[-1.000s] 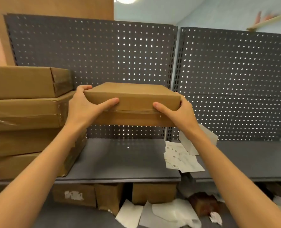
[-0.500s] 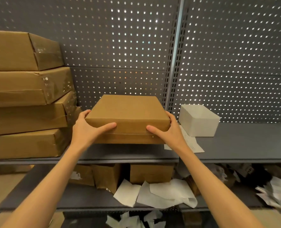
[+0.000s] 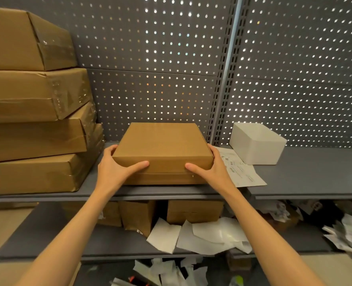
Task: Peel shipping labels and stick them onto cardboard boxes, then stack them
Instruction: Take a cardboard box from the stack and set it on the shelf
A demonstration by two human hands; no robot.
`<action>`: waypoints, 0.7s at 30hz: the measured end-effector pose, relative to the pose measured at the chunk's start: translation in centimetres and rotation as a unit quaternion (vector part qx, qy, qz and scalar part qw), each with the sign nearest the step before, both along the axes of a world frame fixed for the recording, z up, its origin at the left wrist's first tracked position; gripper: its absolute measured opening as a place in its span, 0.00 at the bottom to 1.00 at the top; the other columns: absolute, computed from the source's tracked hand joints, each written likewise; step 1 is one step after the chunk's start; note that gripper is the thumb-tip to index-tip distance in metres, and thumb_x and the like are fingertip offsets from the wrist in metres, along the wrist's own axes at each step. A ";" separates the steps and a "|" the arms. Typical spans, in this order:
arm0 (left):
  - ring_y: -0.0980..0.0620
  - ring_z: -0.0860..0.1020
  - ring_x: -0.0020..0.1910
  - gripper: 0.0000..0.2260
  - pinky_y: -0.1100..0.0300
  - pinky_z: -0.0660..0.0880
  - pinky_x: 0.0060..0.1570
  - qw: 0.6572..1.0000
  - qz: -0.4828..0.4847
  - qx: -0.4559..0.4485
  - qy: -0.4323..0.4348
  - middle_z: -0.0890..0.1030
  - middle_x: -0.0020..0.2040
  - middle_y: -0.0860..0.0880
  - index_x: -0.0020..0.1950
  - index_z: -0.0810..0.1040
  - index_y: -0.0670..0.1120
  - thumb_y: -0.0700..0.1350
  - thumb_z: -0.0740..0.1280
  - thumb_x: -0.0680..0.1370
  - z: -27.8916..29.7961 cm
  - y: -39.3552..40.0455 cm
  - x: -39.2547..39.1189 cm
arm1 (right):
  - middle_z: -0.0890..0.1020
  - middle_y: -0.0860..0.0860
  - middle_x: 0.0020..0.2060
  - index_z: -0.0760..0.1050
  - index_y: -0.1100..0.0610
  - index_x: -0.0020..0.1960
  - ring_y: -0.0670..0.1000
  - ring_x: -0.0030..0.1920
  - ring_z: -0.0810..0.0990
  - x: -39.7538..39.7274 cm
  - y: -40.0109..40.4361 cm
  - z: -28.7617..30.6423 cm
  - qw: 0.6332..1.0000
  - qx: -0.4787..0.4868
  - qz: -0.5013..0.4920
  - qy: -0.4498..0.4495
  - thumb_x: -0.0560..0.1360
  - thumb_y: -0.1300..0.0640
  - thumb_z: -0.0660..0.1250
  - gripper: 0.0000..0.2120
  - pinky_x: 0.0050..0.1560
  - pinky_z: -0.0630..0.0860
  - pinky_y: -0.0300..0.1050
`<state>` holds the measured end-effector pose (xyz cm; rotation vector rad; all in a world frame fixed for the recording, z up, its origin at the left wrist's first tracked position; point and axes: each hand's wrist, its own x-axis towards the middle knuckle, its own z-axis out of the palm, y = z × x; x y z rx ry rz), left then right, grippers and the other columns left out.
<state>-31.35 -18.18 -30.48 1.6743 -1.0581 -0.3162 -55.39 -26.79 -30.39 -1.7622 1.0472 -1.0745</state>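
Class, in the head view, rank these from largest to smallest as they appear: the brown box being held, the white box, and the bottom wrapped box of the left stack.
1. Bottom wrapped box, though it is cut off at the frame edge.
2. Held brown box.
3. White box, which sits slightly farther back, so its true size is less certain.

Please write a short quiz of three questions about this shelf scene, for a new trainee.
1. True or false: both hands grip the box.
2. What lies right of the box, partly under the right hand? A) tape roll B) label sheet C) scissors
3. Fill in: the white bin stands on the ____.

Key: 1 true, the left hand too; 2 B; 3 shelf.
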 end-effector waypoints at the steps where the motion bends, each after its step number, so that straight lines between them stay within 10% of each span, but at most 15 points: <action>1: 0.46 0.68 0.66 0.46 0.49 0.67 0.64 1.000 -0.002 0.001 0.000 0.68 0.68 0.46 0.72 0.60 0.47 0.56 0.78 0.60 -0.1 -0.1 0.1 | 0.68 0.45 0.62 0.55 0.51 0.74 0.46 0.61 0.70 0.1 0.0 -0.2 1.000 0.002 0.000 -0.001 0.66 0.51 0.76 0.44 0.59 0.70 0.40; 21: 0.45 0.67 0.67 0.46 0.49 0.66 0.65 0.998 -0.047 0.023 -0.033 0.67 0.69 0.45 0.72 0.58 0.46 0.60 0.76 0.61 -0.4 -1.1 1.6 | 0.68 0.45 0.64 0.52 0.49 0.75 0.45 0.61 0.69 1.0 -0.5 -0.5 0.999 0.033 -0.005 0.028 0.68 0.48 0.74 0.44 0.60 0.68 0.40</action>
